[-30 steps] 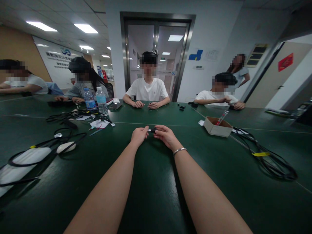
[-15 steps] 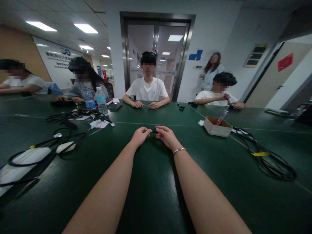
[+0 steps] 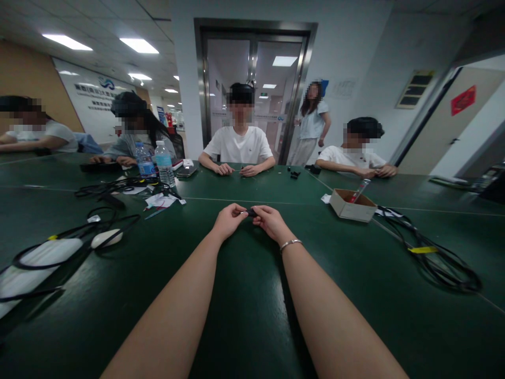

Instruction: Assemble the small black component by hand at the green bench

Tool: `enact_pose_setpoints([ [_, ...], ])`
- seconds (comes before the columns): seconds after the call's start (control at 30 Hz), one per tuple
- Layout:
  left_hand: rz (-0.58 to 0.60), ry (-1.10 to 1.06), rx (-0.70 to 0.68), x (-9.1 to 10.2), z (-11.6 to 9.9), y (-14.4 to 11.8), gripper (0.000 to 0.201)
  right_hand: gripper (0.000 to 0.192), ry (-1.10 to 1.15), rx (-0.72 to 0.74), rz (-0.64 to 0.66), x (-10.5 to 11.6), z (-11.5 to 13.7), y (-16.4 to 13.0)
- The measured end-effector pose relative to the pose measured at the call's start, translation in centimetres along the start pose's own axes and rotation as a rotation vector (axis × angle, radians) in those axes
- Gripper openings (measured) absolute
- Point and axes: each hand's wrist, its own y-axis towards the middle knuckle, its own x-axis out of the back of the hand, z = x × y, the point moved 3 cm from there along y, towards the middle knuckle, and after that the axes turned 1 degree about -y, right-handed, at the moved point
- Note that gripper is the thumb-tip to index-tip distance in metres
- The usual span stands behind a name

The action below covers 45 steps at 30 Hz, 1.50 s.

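Just above the green table [image 3: 252, 273], both hands meet around a small black object [image 3: 250, 212] with a silvery part at its left end, too small to name for sure. My left hand [image 3: 229, 220] pinches its left end between thumb and fingertips. From the other side, the thumb and forefinger of my right hand [image 3: 270, 220] grip the black end. Most of the object is hidden by the fingertips. A silver bracelet [image 3: 291, 243] circles my right wrist.
To the left lie a white power strip [image 3: 43, 258], a white computer mouse [image 3: 106, 239], black cables and paper scraps, with two water bottles [image 3: 163, 163] beyond. A small open box [image 3: 352, 210] and a coiled cable [image 3: 442, 263] sit to the right. Several people are around the table.
My hands have drawn slightly closer, and less of the silvery part shows between them. A standing person in the background has moved left, and the seated person at right has lowered their hands.
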Motion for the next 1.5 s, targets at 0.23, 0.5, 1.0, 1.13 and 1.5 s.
enact_pose_setpoints([
  [0.23,0.022,0.014,0.045,0.2,0.1,-0.1,0.022,0.03,-0.033,0.019,0.022,0.1,-0.1,0.1],
  [0.5,0.08,0.091,0.12,0.2,0.3,-0.1,0.03,0.027,-0.066,0.019,0.044,0.1,-0.2,0.1],
  [1.0,0.05,-0.05,0.082,0.3,0.2,0.1,0.02,0.023,-0.053,0.008,0.055,-0.2,0.0,-0.1],
  [1.13,0.027,-0.075,0.029,0.4,-0.4,0.0,0.021,0.024,-0.06,-0.002,0.037,-0.2,0.0,-0.1],
  [1.5,0.006,-0.159,0.034,0.4,-0.9,-0.1,0.028,0.036,-0.096,0.004,0.049,-0.2,-0.2,0.2],
])
